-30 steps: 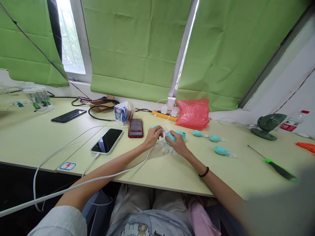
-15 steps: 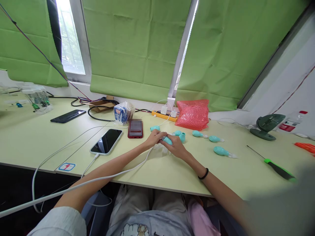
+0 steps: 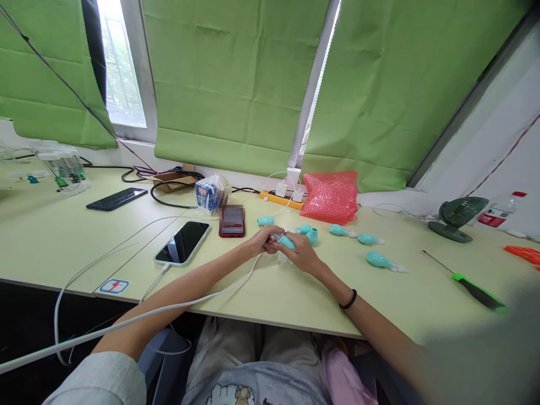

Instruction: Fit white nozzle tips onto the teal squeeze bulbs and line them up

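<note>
Between my hands, over the table, is a turquoise squeeze bulb (image 3: 287,242), its clear tip pointing left. My right hand (image 3: 302,252) is closed around the bulb. The fingers of my left hand (image 3: 262,241) are closed at the clear tip and partly hide it. Below the hands lie small clear plastic pieces (image 3: 282,257), mostly covered. Just behind, a turquoise bulb (image 3: 265,221) rests near my left fingers, and two more, an open one (image 3: 313,235) and another (image 3: 304,228), lie past my right hand. Farther right are turquoise bulbs with clear tips (image 3: 378,259).
A charging phone (image 3: 183,243) and a red-cased phone (image 3: 232,221) lie to the left. Behind stand a yellow power strip (image 3: 282,199) and a red bubble-wrap pouch (image 3: 331,197). To the right are a screwdriver (image 3: 476,289) and a small fan (image 3: 459,218). A white cable (image 3: 211,293) crosses my left forearm.
My left hand has shifted slightly left and turned, so the clear tip now shows between the hands. My right hand keeps its hold on the bulb, almost unmoved.
</note>
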The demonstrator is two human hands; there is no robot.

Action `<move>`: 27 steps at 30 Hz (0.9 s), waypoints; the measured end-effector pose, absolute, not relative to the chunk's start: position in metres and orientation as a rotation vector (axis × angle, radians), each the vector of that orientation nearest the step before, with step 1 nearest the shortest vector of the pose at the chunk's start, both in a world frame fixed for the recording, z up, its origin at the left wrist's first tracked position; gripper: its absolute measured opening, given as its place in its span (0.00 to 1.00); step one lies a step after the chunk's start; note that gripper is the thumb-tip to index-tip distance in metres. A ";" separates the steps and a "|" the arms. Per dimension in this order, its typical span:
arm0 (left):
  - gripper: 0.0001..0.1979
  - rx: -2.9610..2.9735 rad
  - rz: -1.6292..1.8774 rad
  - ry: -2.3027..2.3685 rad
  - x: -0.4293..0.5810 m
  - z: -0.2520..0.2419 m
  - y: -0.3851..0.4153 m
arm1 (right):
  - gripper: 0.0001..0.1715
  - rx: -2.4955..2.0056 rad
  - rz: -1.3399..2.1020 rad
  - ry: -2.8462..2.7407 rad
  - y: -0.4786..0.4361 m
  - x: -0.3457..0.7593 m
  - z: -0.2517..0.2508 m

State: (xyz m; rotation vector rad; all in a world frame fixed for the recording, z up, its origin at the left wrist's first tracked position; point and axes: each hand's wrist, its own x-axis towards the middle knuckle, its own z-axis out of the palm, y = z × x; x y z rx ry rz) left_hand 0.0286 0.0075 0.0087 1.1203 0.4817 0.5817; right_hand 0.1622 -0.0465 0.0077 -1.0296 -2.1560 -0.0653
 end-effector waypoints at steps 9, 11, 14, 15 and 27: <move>0.17 1.357 1.009 0.719 0.026 0.012 0.016 | 0.08 -0.988 -0.243 -1.858 -0.051 0.169 0.017; 0.14 1.594 1.105 0.880 0.027 0.004 0.019 | 0.07 -1.008 -0.205 -1.806 -0.049 0.171 0.017; 0.13 2.027 1.163 1.051 0.026 -0.008 0.023 | 0.06 -1.012 -0.166 -1.756 -0.045 0.175 0.016; 0.15 2.158 1.129 1.084 0.025 -0.011 0.024 | 0.06 -1.011 -0.160 -1.746 -0.044 0.176 0.015; 0.13 2.535 0.850 1.201 0.028 -0.016 0.024 | 0.09 -1.306 -0.271 -1.356 -0.013 0.213 0.018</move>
